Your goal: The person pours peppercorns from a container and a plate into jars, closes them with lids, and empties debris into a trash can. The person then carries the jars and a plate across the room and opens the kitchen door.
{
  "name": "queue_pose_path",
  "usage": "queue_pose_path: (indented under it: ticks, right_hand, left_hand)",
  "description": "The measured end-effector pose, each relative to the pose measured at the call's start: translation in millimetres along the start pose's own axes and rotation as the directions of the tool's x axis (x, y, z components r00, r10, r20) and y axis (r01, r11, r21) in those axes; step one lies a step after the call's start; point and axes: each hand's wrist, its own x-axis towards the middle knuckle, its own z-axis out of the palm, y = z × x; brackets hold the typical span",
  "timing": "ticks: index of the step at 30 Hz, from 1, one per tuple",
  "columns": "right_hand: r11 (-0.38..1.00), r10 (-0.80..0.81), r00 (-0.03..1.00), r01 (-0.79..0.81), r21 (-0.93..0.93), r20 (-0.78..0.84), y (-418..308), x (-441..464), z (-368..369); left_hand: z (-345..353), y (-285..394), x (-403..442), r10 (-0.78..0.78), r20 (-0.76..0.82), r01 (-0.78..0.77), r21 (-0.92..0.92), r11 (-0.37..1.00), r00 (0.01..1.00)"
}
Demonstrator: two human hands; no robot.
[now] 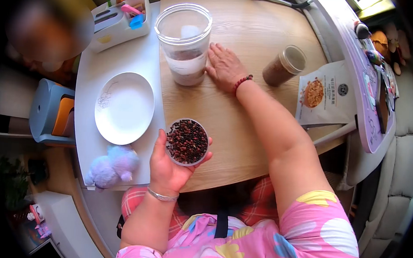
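Near the table's front edge my left hand (166,170) holds a round clear container of dark red and black beans (187,142), its fingers wrapped round the sides. My right hand (225,68) lies on the wooden tabletop with its fingers spread, the fingertips beside a tall clear canister (185,65) and perhaps touching it. Pale contents fill the lower part of that canister, with something darker above them. To the left of the beans lies a white oval plate (124,108) with a line drawing at its edge.
A jar of brown contents (284,65) and a printed food bag (327,95) are on the right. A white organizer (121,24) stands at the back left, a fluffy purple toy (112,166) at the front left. A blue stool (51,111) is beyond the table's left edge (77,136).
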Motion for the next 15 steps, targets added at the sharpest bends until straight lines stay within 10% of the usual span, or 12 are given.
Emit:
queue_pose_path:
  ticks: [15]
  right_hand:
    - [0.995, -0.01, 1.0, 0.008, 0.103, 0.013, -93.1, -151.3, -24.7]
  left_hand:
    - [-14.4, -8.8, -42.9, 0.154, 0.047, -0.156, 0.047, 0.987, 0.987]
